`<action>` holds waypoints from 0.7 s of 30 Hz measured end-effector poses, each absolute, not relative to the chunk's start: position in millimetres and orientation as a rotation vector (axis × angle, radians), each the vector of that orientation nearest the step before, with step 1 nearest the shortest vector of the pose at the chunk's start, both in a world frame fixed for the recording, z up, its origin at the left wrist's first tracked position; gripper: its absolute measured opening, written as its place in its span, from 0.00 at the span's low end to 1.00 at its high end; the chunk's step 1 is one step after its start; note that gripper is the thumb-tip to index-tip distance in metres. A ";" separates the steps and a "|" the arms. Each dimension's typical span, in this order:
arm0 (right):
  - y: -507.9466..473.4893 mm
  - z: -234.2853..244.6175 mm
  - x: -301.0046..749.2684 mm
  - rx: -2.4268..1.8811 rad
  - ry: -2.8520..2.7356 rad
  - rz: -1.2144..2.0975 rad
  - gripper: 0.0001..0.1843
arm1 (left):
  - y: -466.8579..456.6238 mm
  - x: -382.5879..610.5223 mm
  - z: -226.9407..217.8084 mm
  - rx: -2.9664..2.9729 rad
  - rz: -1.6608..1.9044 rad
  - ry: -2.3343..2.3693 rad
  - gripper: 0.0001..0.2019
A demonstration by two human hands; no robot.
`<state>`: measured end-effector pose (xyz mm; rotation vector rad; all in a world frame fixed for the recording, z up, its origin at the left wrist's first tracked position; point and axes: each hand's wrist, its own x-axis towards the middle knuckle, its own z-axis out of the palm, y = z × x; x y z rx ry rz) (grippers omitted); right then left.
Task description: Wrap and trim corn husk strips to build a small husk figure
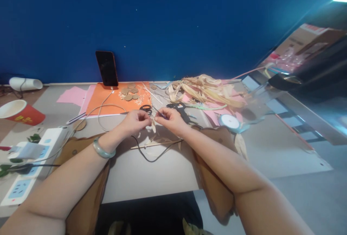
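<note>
My left hand [137, 122] is closed in a pinch at the middle of the table, at the edge of a small pale piece of dried husk [153, 126]. Just to its right, my right hand [173, 120] grips a slim dark pointed tool, perhaps tweezers [162, 114], its tip toward the upper left. The fingertips of both hands nearly meet. Black-handled scissors [145, 109] lie behind my left hand. A black glue gun [179, 107] lies behind my right hand, and its dark cord [151, 161] loops in front of me.
A heap of dried husk strips [206, 88] lies behind, on the right. Round wooden discs [130, 92] rest on orange paper [100, 99] beside a propped phone [107, 68]. To the left are a power strip [34, 170] and red paper cup [23, 112]; a ribbon spool [230, 122] sits right.
</note>
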<state>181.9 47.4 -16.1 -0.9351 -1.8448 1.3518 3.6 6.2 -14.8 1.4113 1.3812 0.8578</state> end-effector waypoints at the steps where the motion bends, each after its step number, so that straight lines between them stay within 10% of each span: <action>1: 47.2 -16.0 181.7 -0.941 -1.812 1.342 0.11 | 5.9 3.1 -14.7 1.486 0.775 1.378 0.07; 21: 51.8 -22.8 180.4 -1.063 -1.550 1.244 0.12 | 21.5 -17.4 -19.1 2.183 -0.035 2.203 0.13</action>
